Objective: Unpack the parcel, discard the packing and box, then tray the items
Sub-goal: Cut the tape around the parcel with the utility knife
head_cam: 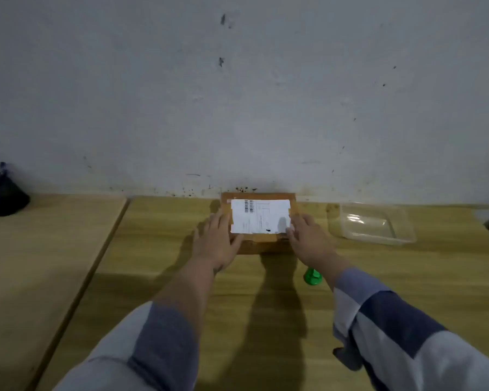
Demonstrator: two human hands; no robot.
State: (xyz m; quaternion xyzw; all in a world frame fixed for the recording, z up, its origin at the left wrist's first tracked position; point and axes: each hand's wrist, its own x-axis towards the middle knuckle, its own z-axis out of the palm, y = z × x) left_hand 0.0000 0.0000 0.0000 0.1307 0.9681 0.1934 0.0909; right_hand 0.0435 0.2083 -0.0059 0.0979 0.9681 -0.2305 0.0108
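Parcel [259,221]: sealed, labelled, frame centre. Left hand [218,242] and right hand [308,239] flat-fingered on opposite sides, clamping nothing. Advice: steady it, lift tape cleanly; tray [407,235] centre-right.

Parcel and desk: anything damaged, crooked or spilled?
Nothing stands out. The parcel sits square and closed against the wall, its label flat, both hands, left and right, resting on it. The tray lies upright.
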